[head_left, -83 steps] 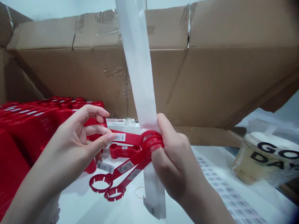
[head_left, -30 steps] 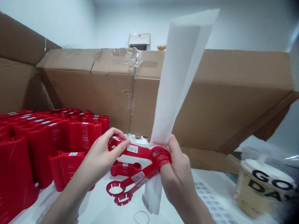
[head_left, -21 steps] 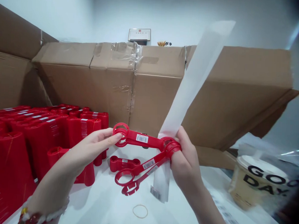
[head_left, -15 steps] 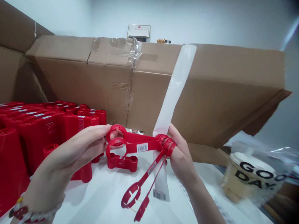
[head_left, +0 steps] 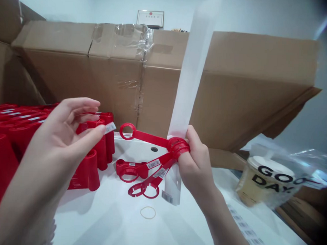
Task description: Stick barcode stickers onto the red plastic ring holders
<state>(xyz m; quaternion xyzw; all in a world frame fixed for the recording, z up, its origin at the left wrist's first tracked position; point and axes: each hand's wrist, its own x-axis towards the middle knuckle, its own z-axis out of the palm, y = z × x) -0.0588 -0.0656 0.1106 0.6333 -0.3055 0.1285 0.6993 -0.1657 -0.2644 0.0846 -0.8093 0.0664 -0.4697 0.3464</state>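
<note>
My right hand [head_left: 195, 164] grips several red plastic ring-ended pieces [head_left: 157, 156] by their stacked rings, fanned out to the left. The same hand also pinches a long white backing strip [head_left: 190, 71] that stands upward and hangs below the fist. My left hand [head_left: 63, 131] is raised apart from the pieces, with a small white barcode sticker [head_left: 110, 127] stuck on the tip of its forefinger. One more red piece [head_left: 129, 167] lies on the white table [head_left: 109, 220] under the fan.
Rows of stacked red pieces [head_left: 15, 131] fill the left side. Large cardboard boxes [head_left: 250, 86] wall off the back. A rubber band [head_left: 148, 212] lies on the table in front. A lidded drink cup in a plastic bag [head_left: 266, 181] stands right, with barcode label sheets [head_left: 249, 234] beside it.
My left hand let go of the top red piece and pulled back left, now carrying a barcode sticker on its fingertip. The fan of pieces swung down, then back up.
</note>
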